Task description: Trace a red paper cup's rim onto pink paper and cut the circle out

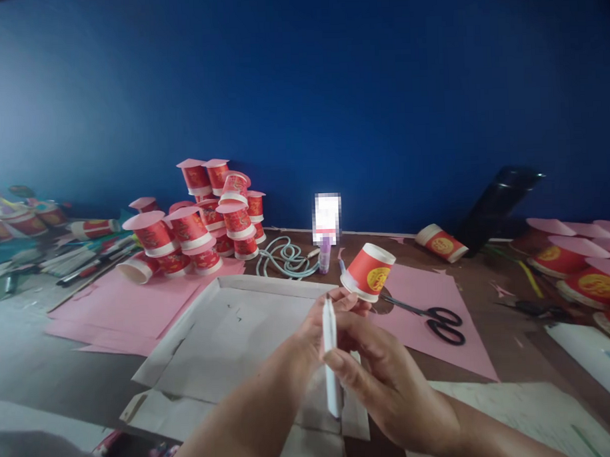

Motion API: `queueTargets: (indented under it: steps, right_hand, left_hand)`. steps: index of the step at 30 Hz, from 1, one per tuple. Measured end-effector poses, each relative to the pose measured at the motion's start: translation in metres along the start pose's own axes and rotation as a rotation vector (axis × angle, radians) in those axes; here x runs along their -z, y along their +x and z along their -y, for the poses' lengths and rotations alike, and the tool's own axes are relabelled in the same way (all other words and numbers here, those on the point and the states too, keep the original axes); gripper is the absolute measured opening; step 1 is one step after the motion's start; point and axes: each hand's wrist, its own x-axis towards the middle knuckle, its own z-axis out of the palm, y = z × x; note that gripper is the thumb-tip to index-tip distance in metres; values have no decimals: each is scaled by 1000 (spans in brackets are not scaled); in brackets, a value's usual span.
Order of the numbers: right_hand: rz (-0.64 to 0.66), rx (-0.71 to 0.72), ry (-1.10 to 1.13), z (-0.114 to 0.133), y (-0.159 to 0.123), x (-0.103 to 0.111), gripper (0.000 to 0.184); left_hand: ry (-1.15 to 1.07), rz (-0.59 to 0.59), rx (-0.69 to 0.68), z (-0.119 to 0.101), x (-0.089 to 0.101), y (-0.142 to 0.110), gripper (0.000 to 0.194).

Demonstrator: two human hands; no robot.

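A red paper cup (pixel 370 273) with a white rim and a yellow emblem is tilted upside down in my left hand (pixel 332 304), whose fingers grip it near its lower rim. My right hand (pixel 380 379) pinches a slim white pen (pixel 331 361) with a dark tip pointing up and away, just in front of my left wrist. Part of my left hand is hidden behind the pen and my right hand. Beneath both hands lies a flattened grey-white cardboard box (pixel 229 338). Black-handled scissors (pixel 446 323) rest on a pink paper sheet (pixel 437 290), right of the cup.
Stacked red cups with pink paper tops (pixel 185 226) stand at the left, beside pink sheets (pixel 122 308). A coiled pale cable (pixel 286 259) and a purple glue stick (pixel 324 256) sit near the blue wall (pixel 301 108). Another cup (pixel 441 244) lies sideways; more cups (pixel 597 281) stand right.
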Motion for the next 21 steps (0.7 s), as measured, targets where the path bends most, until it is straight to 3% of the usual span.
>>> queueTargets:
  steps: [2,4,6,11,15,18,21]
  right_hand:
    - [-52,82,-119,-9,-13,13,23]
    - [-212,141,-147,-22,-21,22,49]
    - [-343,153,-113,-35,-25,29,60]
    - [-559,224,-232,-53,-30,45,40]
    - [-666,58,-21,-56,-27,55,30]
    - [-666,-64,263,-59,-21,60,39]
    - [-636,-85,328,-64,-16,61,48]
  left_hand:
    - [-25,53,52,-1,-1,3,21]
    - [-51,65,47,-1,0,6,19]
    - [-56,47,22,1,2,8,20]
    - [-92,-53,-13,3,5,8,17]
    - [-91,-69,-13,3,3,7,21]
    - [-87,-79,-15,3,0,7,24]
    - [-91,-92,-28,3,-2,8,23]
